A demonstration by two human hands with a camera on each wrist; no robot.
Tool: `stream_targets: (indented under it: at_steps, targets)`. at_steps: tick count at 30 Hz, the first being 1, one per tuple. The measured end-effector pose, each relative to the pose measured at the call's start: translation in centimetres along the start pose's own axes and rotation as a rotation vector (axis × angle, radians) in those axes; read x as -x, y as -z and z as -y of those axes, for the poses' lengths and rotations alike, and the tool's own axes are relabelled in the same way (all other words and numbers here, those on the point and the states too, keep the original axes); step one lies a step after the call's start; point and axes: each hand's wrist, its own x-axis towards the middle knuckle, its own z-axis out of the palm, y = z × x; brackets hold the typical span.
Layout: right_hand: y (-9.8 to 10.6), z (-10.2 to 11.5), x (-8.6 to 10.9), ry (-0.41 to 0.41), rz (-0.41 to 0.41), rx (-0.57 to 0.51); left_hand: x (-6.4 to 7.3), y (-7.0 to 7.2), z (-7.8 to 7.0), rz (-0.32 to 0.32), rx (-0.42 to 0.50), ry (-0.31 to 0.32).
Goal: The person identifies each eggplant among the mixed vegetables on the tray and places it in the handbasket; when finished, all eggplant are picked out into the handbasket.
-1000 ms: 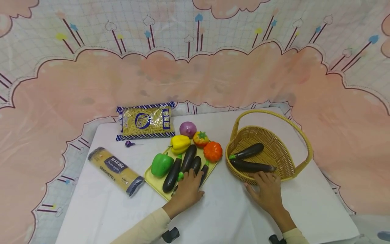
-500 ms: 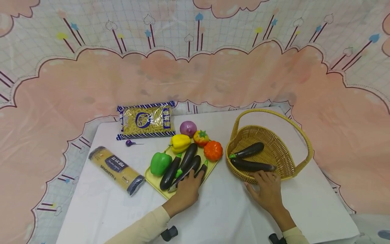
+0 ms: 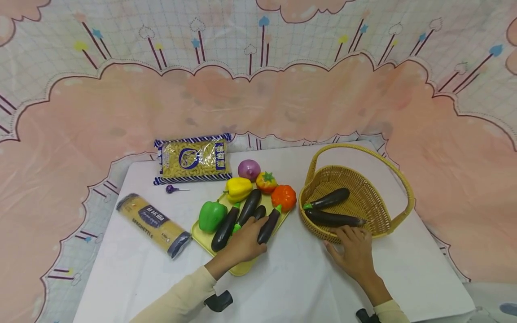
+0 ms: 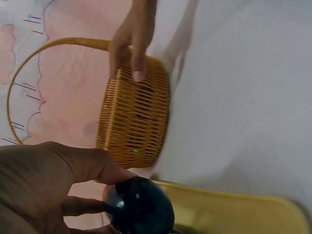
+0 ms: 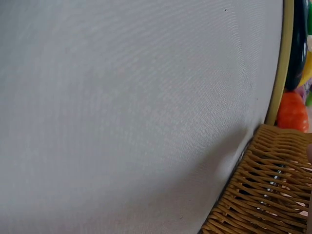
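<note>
My left hand (image 3: pixel 244 240) grips a dark eggplant (image 3: pixel 269 225) at the right side of the yellow tray (image 3: pixel 241 269). In the left wrist view, thumb and fingers lie around the eggplant's rounded end (image 4: pixel 141 207). Other eggplants (image 3: pixel 225 229) lie on the tray, one partly hidden by the hand. My right hand (image 3: pixel 355 251) holds the near rim of a wicker basket (image 3: pixel 371 193), fingers over the edge and thumb outside, as the left wrist view shows. Inside the basket rest two eggplants (image 3: pixel 333 219). Only a sliver of the right hand shows in its own wrist view.
Around the tray's back sit a green pepper (image 3: pixel 212 216), a yellow pepper (image 3: pixel 239 189), a purple onion (image 3: pixel 249 169), a red-yellow tomato (image 3: pixel 266 183) and an orange pumpkin (image 3: pixel 283 198). Leftward lie a spaghetti pack (image 3: pixel 153 224), a pasta bag (image 3: pixel 194 160) and a lollipop (image 3: pixel 171 189).
The left hand has taken hold of the rightmost eggplant and shifted it slightly, its green stem now near the pumpkin. Neighbouring eggplants moved a little left. The right hand stays on the basket.
</note>
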Motion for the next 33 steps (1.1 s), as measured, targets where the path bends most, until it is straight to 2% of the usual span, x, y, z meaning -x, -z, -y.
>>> stream_targets:
  at_steps: [5, 10, 16, 19, 23, 26, 29, 33]
  targets:
    - [0.0, 0.1, 0.0, -0.005, -0.003, 0.003, -0.3, 1.4, -0.8, 0.013, 0.018, -0.020]
    - [-0.1, 0.1, -0.1, -0.008, -0.004, 0.001, -1.3, 2.5, -1.9, 0.014, -0.001, -0.021]
    - [-0.3, 0.0, 0.0, -0.010, 0.001, -0.006, -3.4, 2.9, -3.4, 0.021, -0.045, -0.018]
    - [-0.3, 0.0, 0.0, -0.004, -0.004, -0.009, -4.8, 3.0, -4.1, 0.032, -0.063, -0.045]
    - [-0.2, -0.1, -0.2, 0.001, -0.010, -0.003, -7.0, 2.5, -4.6, 0.054, -0.096, -0.171]
    - [-0.1, -0.1, -0.2, 0.004, -0.011, 0.007, -8.7, 1.5, -4.9, 0.064, -0.148, -0.270]
    - [0.0, -0.1, -0.1, 0.003, 0.004, 0.010, -10.1, 0.6, -5.7, 0.080, -0.176, -0.301]
    - [0.1, -0.1, 0.1, -0.007, 0.032, 0.017, -11.6, -0.3, -7.1, 0.101, -0.214, -0.299]
